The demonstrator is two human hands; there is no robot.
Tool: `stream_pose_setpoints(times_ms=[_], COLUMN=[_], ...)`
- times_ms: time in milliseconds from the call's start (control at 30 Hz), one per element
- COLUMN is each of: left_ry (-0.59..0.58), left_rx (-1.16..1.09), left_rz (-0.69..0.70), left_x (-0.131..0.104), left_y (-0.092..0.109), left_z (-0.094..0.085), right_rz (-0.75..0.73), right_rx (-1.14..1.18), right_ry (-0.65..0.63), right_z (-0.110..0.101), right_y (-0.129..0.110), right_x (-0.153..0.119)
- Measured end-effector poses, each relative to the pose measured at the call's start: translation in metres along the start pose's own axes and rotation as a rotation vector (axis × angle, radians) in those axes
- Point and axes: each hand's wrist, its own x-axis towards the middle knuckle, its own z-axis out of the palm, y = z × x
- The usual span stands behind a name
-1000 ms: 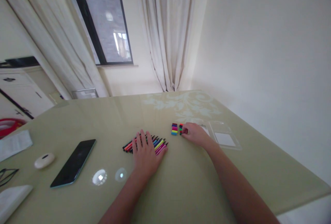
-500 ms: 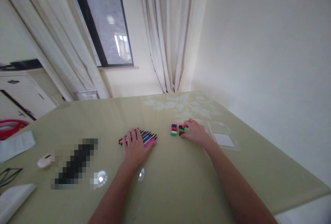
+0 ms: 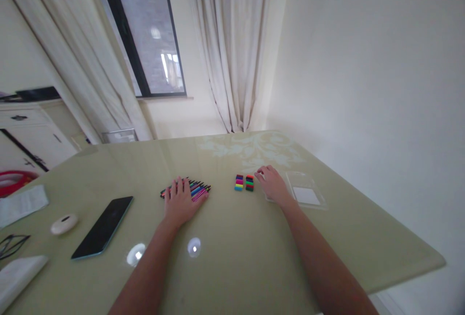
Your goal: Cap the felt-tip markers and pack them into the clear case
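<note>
My left hand (image 3: 180,202) lies flat with spread fingers on a bunch of coloured pens (image 3: 199,191) with dark tips. To the right of the pens stand two short columns of small coloured blocks, one with purple, pink, yellow and blue (image 3: 239,182), the other with orange, green and red (image 3: 249,183). My right hand (image 3: 271,184) is just right of the second column, apart from it, fingers bent and close together; whether they hold anything is too small to tell. A clear plastic case (image 3: 307,190) with a white card lies beside that hand, partly covered by it.
At the left of the table (image 3: 232,257) lie a dark phone (image 3: 103,228), a white round object (image 3: 64,224), black-framed glasses (image 3: 12,246), a white object (image 3: 22,276) and a pale cloth or paper (image 3: 23,204). Curtains and a window stand behind.
My right hand has moved off the right column of blocks, toward the clear case. My left hand still rests on the pens. The view has shifted slightly.
</note>
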Motion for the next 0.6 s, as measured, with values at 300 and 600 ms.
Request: stream_pose_setpoints(times_ms=[300, 600], left_ry=[-0.007, 0.042], left_rx=[0.007, 0.005], left_rz=[0.025, 0.028], left_x=[0.005, 0.000], left_y=[-0.012, -0.011], left_z=[0.001, 0.004], right_rz=[-0.110, -0.167], right_rx=[-0.048, -0.083], right_ry=[-0.027, -0.035], right_z=[-0.004, 0.028], right_y=[-0.027, -0.074], right_x=[-0.003, -0.022])
